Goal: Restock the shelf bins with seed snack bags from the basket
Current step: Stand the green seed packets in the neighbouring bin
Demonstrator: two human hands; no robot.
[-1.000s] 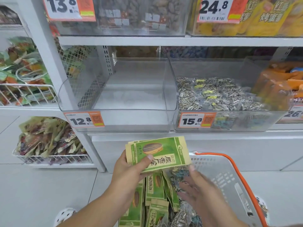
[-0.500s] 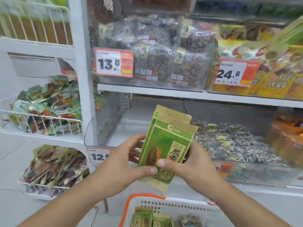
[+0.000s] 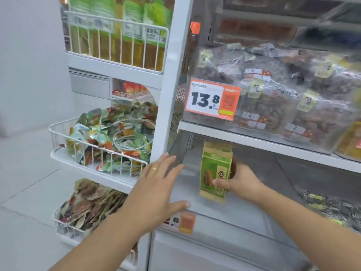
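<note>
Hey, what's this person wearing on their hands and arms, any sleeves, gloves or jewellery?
Both arms are bare as far as the picture shows: no sleeves, gloves, watch or bracelet. The left hand wears a plain gold-coloured ring on one finger. The right hand shows no ring, though its fingers are mostly hidden behind the green seed snack bag.

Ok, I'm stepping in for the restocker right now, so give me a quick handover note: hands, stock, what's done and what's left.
Left hand: open, fingers spread at the clear bin's front left corner, holding nothing.
Right hand: grips the green seed bags upright inside that bin, not yet released.
Done: nothing is lying in this bin yet.
Left: set these bags down, then fetch more; the basket is out of view.
</note>
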